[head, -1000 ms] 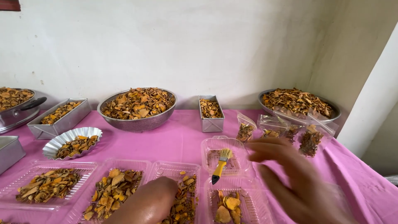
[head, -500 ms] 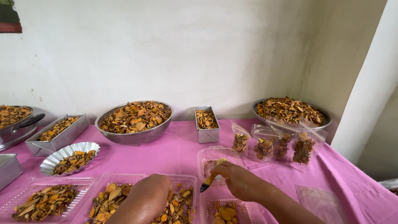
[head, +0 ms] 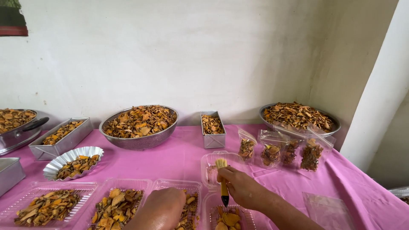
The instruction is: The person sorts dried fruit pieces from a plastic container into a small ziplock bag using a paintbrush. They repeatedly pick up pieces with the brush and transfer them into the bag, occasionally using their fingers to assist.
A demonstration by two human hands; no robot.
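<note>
My right hand (head: 243, 188) grips a small brush (head: 223, 182) with a yellow-and-black handle and pale bristles pointing up, held over an empty clear plastic box (head: 211, 168). Just below it sits another clear box (head: 230, 218) with orange-brown dried chips. My left hand (head: 161, 208) rests closed on a clear tray of dried chips (head: 187, 200) at the near edge; whether it holds anything is hidden.
On the pink tablecloth (head: 179, 155) stand a mesh metal bowl (head: 139, 126), a second metal bowl (head: 299, 117), metal loaf tins (head: 212, 129) (head: 61, 137), a fluted tin (head: 73, 161), several filled plastic bags (head: 289, 152), clear trays (head: 47, 205) and an empty bag (head: 326, 208).
My right hand has taken the brush off the clear box and drawn nearer, holding it upright. The view has tilted up slightly; my left hand stays on the tray.
</note>
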